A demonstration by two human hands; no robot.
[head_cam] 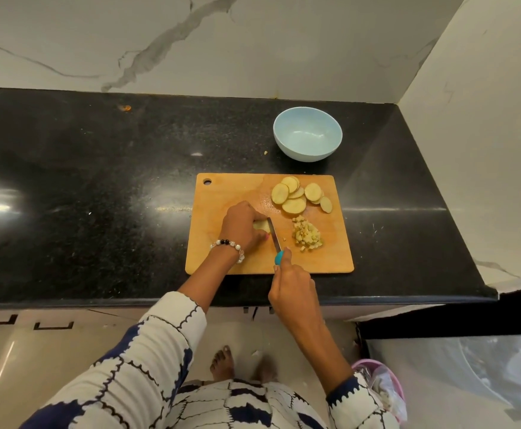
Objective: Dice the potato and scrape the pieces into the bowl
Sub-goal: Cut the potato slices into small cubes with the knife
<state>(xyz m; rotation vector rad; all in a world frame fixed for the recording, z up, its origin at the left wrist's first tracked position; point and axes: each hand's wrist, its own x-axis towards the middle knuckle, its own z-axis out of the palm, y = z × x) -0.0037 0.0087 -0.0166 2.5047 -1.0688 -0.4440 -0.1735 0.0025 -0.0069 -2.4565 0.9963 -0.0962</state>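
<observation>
On a wooden cutting board (228, 190), several round potato slices (296, 195) lie at the far right. A small heap of diced potato (307, 234) sits just below them. My left hand (242, 226) curls over a potato piece (260, 226) near the board's middle and holds it down. My right hand (293, 289) grips the teal handle of a knife (274, 235), whose blade stands against the right side of that piece. A light blue bowl (307, 133) stands behind the board with nothing in it.
The board lies on a black granite counter (98, 181) near its front edge. Marble walls close the back and the right side. A pink bin (383, 385) with a plastic bag stands on the floor at the lower right. A small scrap (265, 153) lies left of the bowl.
</observation>
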